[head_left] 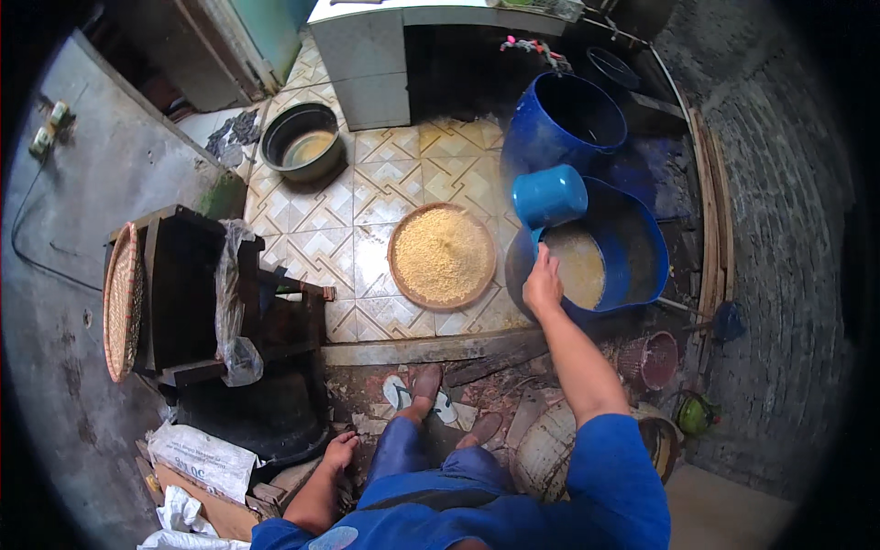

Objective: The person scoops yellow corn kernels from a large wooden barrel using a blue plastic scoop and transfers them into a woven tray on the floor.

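Observation:
My right hand (543, 282) is closed round the handle of a blue plastic dipper (550, 196). The dipper is tilted on its side above a large cut blue drum (649, 291), where cloudy, pale liquid (579, 266) shows. Its inside is turned from view. Left of the drum, a round woven tray (396, 260) on the tiles bears a heap of pale yellow soybean-like grains (444, 251). My left hand (341, 451) hangs low beside my leg with its fingers curled, and nothing shows in it.
Another blue drum (550, 137) stands behind, below a tap (550, 57). A dark basin (302, 172) sits far left on the tiles. Wooden furniture (183, 293) with a woven tray (121, 302) stands at left. A raised tile edge (403, 352) crosses before my feet; a red basket (653, 359) lies right.

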Demonstrator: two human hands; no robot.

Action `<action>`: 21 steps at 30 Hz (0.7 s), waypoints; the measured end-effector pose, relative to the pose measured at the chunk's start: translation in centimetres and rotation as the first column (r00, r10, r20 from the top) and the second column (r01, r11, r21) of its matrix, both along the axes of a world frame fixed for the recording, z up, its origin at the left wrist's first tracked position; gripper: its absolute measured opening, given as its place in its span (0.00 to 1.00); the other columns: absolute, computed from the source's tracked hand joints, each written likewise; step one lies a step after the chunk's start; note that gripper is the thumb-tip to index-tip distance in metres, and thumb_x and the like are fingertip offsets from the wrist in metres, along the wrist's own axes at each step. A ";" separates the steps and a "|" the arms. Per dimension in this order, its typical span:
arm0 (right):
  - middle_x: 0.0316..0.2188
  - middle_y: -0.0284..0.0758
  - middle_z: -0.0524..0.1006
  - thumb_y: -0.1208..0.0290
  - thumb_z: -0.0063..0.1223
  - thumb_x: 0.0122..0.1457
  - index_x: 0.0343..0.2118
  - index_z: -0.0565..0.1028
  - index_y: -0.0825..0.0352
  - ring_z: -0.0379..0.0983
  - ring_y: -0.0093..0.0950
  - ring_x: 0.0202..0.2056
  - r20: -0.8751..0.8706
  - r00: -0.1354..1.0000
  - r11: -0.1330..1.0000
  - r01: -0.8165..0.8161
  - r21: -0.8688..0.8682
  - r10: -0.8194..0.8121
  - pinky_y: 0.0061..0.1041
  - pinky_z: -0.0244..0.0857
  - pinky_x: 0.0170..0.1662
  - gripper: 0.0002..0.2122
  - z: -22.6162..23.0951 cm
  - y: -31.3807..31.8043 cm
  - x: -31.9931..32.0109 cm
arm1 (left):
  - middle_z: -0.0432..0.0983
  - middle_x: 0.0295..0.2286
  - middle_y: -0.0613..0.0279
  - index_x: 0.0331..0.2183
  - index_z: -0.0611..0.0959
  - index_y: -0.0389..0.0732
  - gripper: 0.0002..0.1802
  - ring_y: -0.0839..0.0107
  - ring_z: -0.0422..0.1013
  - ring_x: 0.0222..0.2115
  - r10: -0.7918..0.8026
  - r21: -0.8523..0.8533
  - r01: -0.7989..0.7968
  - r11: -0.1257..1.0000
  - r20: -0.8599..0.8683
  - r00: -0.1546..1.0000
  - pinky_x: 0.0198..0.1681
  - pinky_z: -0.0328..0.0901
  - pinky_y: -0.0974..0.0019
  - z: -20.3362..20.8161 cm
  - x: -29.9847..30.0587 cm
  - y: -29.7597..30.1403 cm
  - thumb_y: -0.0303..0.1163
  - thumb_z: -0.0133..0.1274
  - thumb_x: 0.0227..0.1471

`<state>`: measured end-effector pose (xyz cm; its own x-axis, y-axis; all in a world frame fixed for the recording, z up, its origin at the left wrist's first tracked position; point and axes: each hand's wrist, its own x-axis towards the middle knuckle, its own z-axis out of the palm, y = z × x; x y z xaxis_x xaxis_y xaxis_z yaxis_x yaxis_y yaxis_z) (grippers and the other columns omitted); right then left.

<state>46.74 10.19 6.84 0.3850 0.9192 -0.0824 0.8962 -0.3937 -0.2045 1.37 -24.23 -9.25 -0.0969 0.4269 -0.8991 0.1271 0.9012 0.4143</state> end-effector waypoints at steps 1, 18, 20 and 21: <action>0.34 0.45 0.67 0.76 0.38 0.53 0.50 0.55 0.61 0.69 0.44 0.37 -0.009 1.000 1.000 0.010 0.007 -0.010 0.38 0.65 0.38 0.19 -0.2 -1.2 0.5 | 0.70 0.42 0.56 0.46 0.71 0.34 0.23 0.70 0.66 0.43 0.033 0.015 -0.033 0.999 0.033 0.999 0.46 0.58 0.71 -0.8 -0.2 -0.4 0.36 0.49 0.49; 0.46 0.43 0.66 0.67 0.46 0.52 0.47 0.61 0.68 0.65 0.39 0.45 -0.521 0.489 0.344 0.870 0.354 -0.699 0.32 0.57 0.45 0.19 -3.0 -44.9 22.6 | 0.72 0.27 0.65 0.45 0.70 0.33 0.21 0.77 0.67 0.24 -0.518 -0.070 0.523 0.849 0.077 0.852 0.26 0.62 0.75 5.6 11.8 9.1 0.34 0.46 0.51; 0.46 0.43 0.66 0.67 0.43 0.54 0.48 0.62 0.67 0.64 0.41 0.45 -0.454 0.181 0.312 0.921 -0.233 -0.873 0.33 0.59 0.45 0.19 -7.1 -50.5 24.2 | 0.73 0.29 0.62 0.46 0.69 0.35 0.21 0.75 0.68 0.26 -0.651 -0.054 0.654 0.755 0.061 0.756 0.26 0.63 0.73 6.8 14.0 10.5 0.35 0.44 0.51; 0.46 0.43 0.66 0.67 0.43 0.54 0.48 0.62 0.67 0.64 0.41 0.45 -0.464 0.140 0.277 0.930 -0.242 -0.875 0.33 0.59 0.45 0.19 -9.1 -53.1 24.6 | 0.74 0.31 0.58 0.46 0.68 0.37 0.20 0.73 0.70 0.28 -0.722 -0.039 0.724 0.688 0.058 0.689 0.27 0.63 0.71 7.1 15.1 10.8 0.36 0.42 0.52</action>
